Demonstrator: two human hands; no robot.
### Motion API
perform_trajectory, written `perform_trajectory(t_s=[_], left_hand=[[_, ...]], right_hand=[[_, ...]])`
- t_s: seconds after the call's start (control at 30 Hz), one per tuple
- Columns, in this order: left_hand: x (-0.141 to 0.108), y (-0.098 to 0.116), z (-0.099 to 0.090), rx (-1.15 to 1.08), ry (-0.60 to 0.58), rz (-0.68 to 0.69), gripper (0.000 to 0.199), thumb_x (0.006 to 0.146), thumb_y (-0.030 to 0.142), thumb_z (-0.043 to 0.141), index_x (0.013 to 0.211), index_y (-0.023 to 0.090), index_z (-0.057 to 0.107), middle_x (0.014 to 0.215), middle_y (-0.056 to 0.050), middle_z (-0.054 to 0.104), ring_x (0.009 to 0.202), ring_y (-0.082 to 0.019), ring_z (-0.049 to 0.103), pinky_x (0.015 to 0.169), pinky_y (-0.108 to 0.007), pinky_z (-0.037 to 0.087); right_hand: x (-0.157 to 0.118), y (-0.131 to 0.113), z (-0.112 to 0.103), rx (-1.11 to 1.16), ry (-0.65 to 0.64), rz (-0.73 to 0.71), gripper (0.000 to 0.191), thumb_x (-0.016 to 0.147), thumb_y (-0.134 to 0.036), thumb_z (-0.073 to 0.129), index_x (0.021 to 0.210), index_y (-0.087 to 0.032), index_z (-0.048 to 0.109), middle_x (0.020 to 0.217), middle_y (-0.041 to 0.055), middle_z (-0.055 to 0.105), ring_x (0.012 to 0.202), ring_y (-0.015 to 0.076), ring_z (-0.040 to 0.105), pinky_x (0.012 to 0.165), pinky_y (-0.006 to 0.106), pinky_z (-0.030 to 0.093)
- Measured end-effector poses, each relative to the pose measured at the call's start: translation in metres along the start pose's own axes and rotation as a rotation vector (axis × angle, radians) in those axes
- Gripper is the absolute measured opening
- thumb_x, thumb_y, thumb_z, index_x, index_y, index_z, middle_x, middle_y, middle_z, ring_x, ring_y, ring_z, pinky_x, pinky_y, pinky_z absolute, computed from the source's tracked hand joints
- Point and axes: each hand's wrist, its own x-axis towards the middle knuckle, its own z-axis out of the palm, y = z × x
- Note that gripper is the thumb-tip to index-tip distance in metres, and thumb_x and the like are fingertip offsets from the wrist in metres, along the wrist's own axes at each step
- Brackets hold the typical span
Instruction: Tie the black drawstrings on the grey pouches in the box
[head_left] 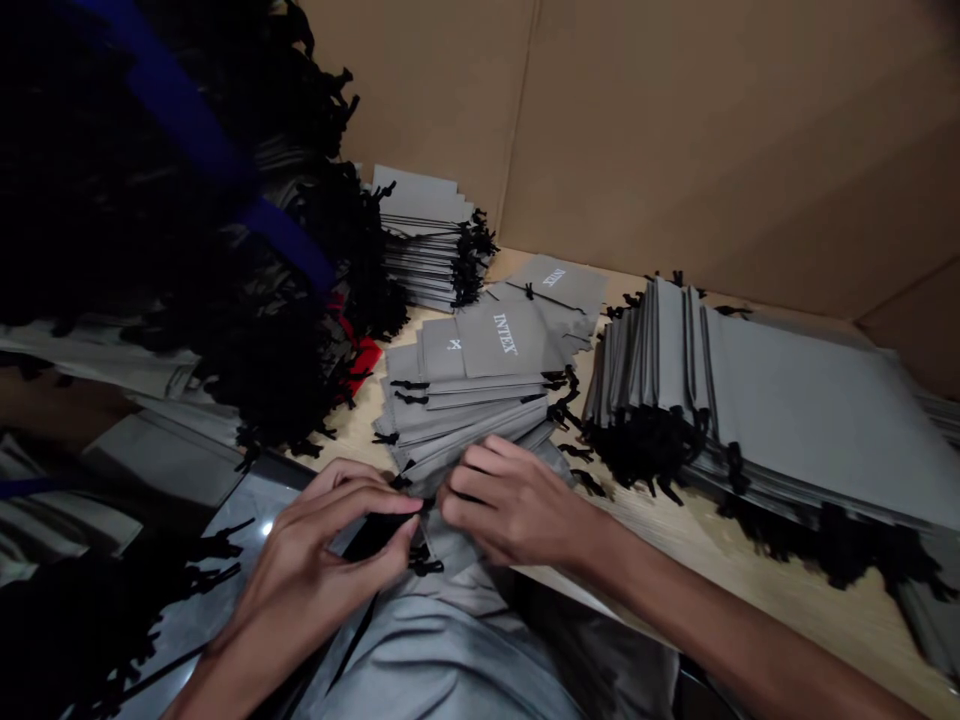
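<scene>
Near the table's front edge, my left hand (341, 535) pinches thumb and forefinger together at the black drawstring end of a grey pouch (450, 540). Right beside it, my right hand (510, 500) has its fingers curled in on the same pouch, whose lower part hangs over the table edge above my lap. Just beyond my hands lies a fanned pile of grey drawstring pouches (480, 395) with black knotted cords. White lettering shows on a pouch on top (514, 335). What exactly sits between my right fingertips is hidden.
Stacks of grey pouches stand at the back (420, 235) and at the right (817, 410). A large dark heap of corded pouches with a blue strap (289, 240) fills the left. Brown cardboard (675, 130) walls the back of the wooden table (637, 530).
</scene>
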Motion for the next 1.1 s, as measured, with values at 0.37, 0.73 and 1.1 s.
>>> perform_trajectory(t_s=[0.37, 0.73, 1.1], left_hand=[[0.001, 0.0, 0.002, -0.001, -0.015, 0.07, 0.022, 0.1, 0.015, 0.078, 0.117, 0.028, 0.078, 0.099, -0.001, 0.078, 0.094, -0.019, 0.072, 0.083, -0.028, 0.057], [0.002, 0.0, 0.008, -0.206, -0.278, -0.196, 0.011, 0.099, 0.017, 0.061, 0.092, 0.024, 0.065, 0.08, 0.003, 0.061, 0.071, -0.015, 0.059, 0.063, -0.025, 0.044], [0.0, -0.014, 0.008, -0.419, -0.268, -0.253, 0.013, 0.094, 0.011, 0.065, 0.091, 0.022, 0.068, 0.084, -0.001, 0.069, 0.077, -0.017, 0.064, 0.07, -0.028, 0.05]], right_hand=[[0.003, -0.003, 0.005, -0.013, -0.107, 0.051, 0.013, 0.115, -0.025, 0.057, 0.105, -0.019, 0.064, 0.089, 0.0011, 0.061, 0.089, 0.0209, 0.048, 0.079, 0.035, 0.033], [0.0, -0.005, 0.002, -0.011, 0.058, -0.108, 0.03, 0.114, -0.018, 0.05, 0.088, -0.019, 0.064, 0.078, -0.0013, 0.052, 0.079, 0.0182, 0.045, 0.077, 0.034, 0.035], [-0.002, -0.012, 0.001, 0.025, 0.065, -0.138, 0.033, 0.113, -0.012, 0.054, 0.083, -0.017, 0.066, 0.078, -0.0006, 0.054, 0.077, 0.0178, 0.046, 0.076, 0.035, 0.035]])
